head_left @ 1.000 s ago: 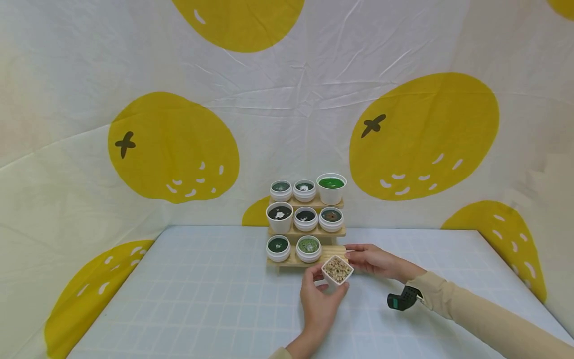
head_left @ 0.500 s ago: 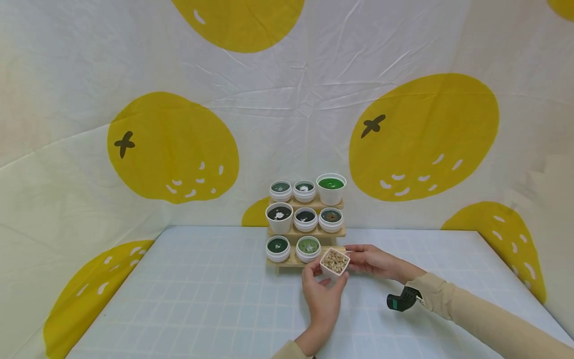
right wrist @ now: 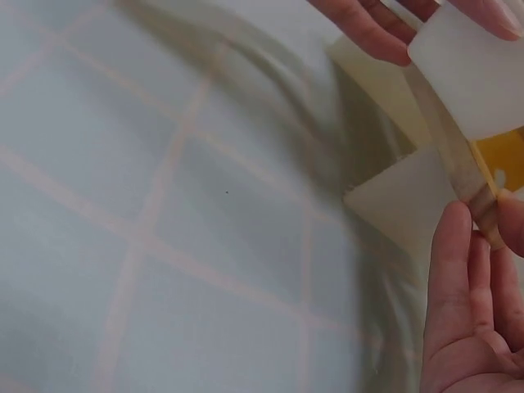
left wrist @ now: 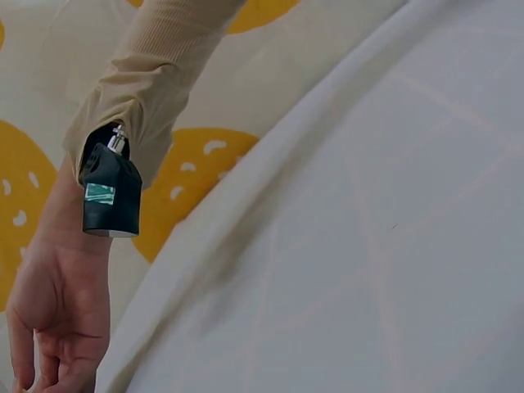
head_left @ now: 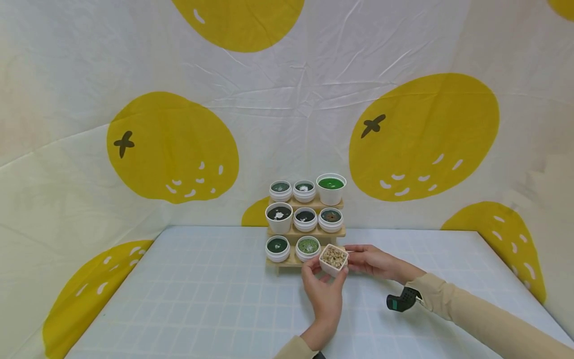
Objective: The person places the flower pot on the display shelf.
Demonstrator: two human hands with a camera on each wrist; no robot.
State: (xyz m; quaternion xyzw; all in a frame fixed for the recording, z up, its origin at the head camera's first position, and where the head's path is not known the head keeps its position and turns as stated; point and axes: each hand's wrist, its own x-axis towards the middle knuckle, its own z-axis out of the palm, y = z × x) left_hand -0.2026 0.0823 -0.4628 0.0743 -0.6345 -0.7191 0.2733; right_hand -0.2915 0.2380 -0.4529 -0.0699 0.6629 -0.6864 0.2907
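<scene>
My left hand (head_left: 326,296) holds a small square white pot (head_left: 333,269), filled with beige pebbles, between thumb and fingers. The pot overlaps the right part of the lowest tier of a three-tier wooden stand (head_left: 293,262) in the head view. At that tier's right end, my right hand (head_left: 375,261) pinches the board's edge between thumb and fingers. From the right wrist, the pot's white side (right wrist: 479,78) shows close over the wooden board (right wrist: 450,143), with left fingers around it. In the left wrist view the left hand (left wrist: 64,307) is cut off at the fingertips.
Round white cups with green or dark contents stand on the tiers, such as a taller bright green one (head_left: 331,192) top right and a speckled one (head_left: 308,248) beside the pot. A pale checked cloth (head_left: 202,299) covers the table; a lemon-print curtain (head_left: 287,139) hangs behind.
My left hand has moved the square pot slightly up and to the left, over the lowest tier's right part. The right hand stays at the board's end.
</scene>
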